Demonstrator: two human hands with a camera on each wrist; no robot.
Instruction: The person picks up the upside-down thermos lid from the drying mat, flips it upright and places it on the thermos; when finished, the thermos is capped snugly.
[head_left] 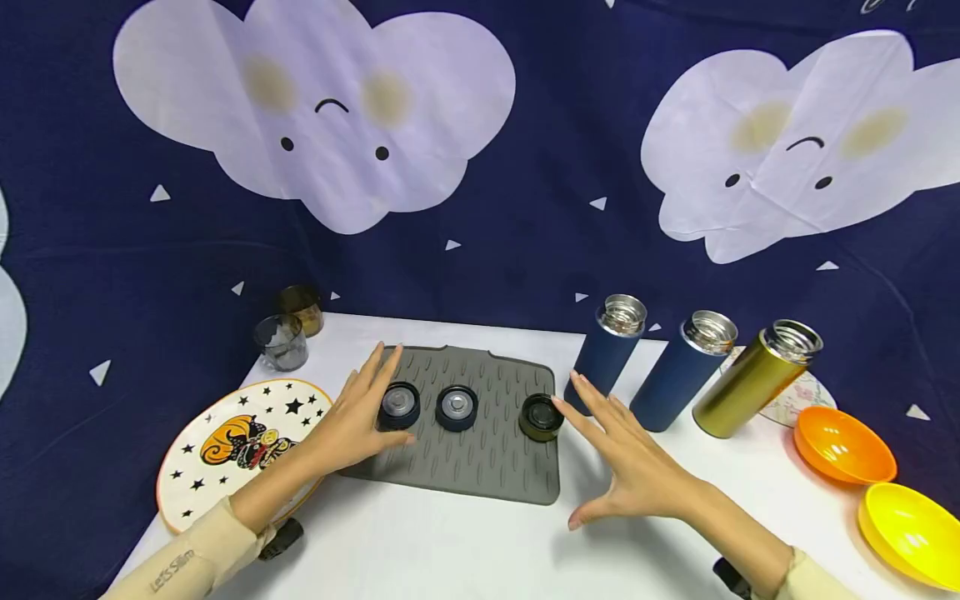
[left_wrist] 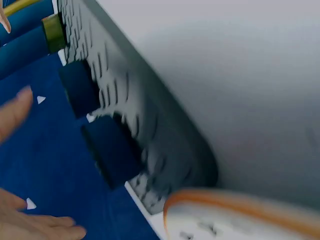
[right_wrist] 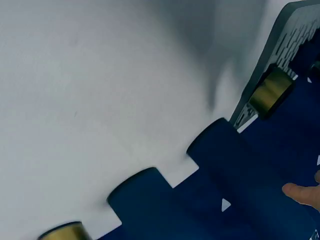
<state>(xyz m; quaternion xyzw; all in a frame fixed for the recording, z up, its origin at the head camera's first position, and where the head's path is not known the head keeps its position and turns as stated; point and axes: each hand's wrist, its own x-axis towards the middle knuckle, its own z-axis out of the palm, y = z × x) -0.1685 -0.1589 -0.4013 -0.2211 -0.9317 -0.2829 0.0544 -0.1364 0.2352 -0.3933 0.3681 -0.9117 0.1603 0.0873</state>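
3 btls w/ tops off stand in a row nr the counter's (head_left: 450, 554) back edge, right of centre: L blue btl (head_left: 606, 354), R blue btl (head_left: 671, 379), green btl (head_left: 738, 387); steel necks show, contents can't be seen. Orange bowl (head_left: 843, 446) & yellow bowl (head_left: 915, 542) sit along the right edge. Clear cup (head_left: 285, 354) & brown cup (head_left: 300, 304) at back-left corner; smth pale in the clear one, can't tell what. Printed plate (head_left: 217, 479) by the left edge.

Grey mat (head_left: 457, 467) lies nr the back edge w/ 3 lids on it: L blue lid (head_left: 399, 406), mid blue lid (head_left: 457, 407), & green lid (head_left: 541, 417) at its right edge.

Left hand (head_left: 363, 425): spread wide, nothing held, just beside L blue lid. Right hand (head_left: 637, 467): also spread wide, nothing held, fingertips nr green lid & L blue btl; contact unclear.
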